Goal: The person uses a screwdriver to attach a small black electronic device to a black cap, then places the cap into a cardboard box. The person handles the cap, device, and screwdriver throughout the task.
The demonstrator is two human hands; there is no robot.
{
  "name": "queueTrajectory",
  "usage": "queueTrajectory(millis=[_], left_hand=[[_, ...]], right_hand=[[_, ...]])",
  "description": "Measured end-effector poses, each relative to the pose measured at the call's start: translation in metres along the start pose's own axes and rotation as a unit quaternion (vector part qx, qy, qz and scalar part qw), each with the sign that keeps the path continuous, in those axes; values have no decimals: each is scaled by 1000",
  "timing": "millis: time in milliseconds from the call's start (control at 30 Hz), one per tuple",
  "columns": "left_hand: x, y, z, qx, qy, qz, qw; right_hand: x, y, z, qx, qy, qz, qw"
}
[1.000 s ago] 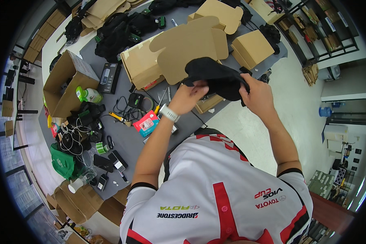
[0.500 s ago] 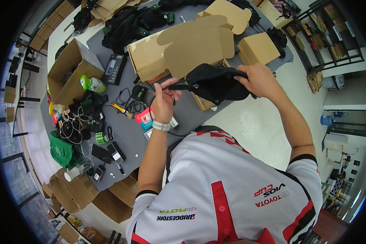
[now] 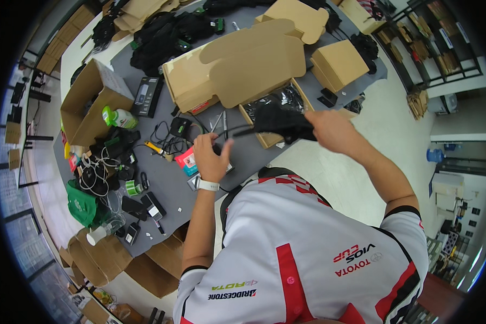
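Observation:
A black cap-like fabric piece (image 3: 283, 123), smeared by motion, hangs over the near side of an open cardboard box (image 3: 266, 141). My right hand (image 3: 332, 129) is closed on its right end. From its left side a thin black cable (image 3: 242, 131) runs to my left hand (image 3: 211, 156), whose thumb and fingers close around the cable's end. Below the fabric piece, black plastic wrap (image 3: 281, 98) shows inside the box. Beside my left hand lie a red and blue packet (image 3: 187, 161) and a black device with tangled cords (image 3: 180, 127).
A larger cardboard box with raised flaps (image 3: 191, 81) stands behind, and a closed carton (image 3: 340, 65) at the right. On the left are an open carton (image 3: 94, 102), a green-topped bottle (image 3: 119, 117), a green bag (image 3: 82, 205) and tangled white cables (image 3: 98, 173).
The black fabric piece has dropped lower and turned, uncovering the plastic wrap in the box. My right hand has moved down slightly; my left hand has moved down and left with its fingers curled.

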State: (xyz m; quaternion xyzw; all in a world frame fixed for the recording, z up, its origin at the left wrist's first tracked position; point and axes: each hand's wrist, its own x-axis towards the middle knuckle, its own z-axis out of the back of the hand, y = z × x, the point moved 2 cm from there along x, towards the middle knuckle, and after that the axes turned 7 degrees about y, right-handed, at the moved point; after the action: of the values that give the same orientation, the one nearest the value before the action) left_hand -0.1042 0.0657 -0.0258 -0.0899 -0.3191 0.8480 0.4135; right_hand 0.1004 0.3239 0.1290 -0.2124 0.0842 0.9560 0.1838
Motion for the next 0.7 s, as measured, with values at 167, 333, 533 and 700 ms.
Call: queueTrajectory(millis=[167, 333, 533, 700], left_hand=[[-32, 8, -81, -252, 119, -22, 960], [-53, 52, -84, -507, 179, 152, 829], [-58, 89, -27, -487, 58, 182, 852], [-52, 54, -21, -323, 68, 215, 919]], right_hand=[[-13, 13, -12, 185, 61, 33, 980], [-17, -39, -18, 345, 11, 24, 938], [-33, -94, 16, 286, -105, -128, 944], [-19, -94, 22, 250, -154, -91, 952]])
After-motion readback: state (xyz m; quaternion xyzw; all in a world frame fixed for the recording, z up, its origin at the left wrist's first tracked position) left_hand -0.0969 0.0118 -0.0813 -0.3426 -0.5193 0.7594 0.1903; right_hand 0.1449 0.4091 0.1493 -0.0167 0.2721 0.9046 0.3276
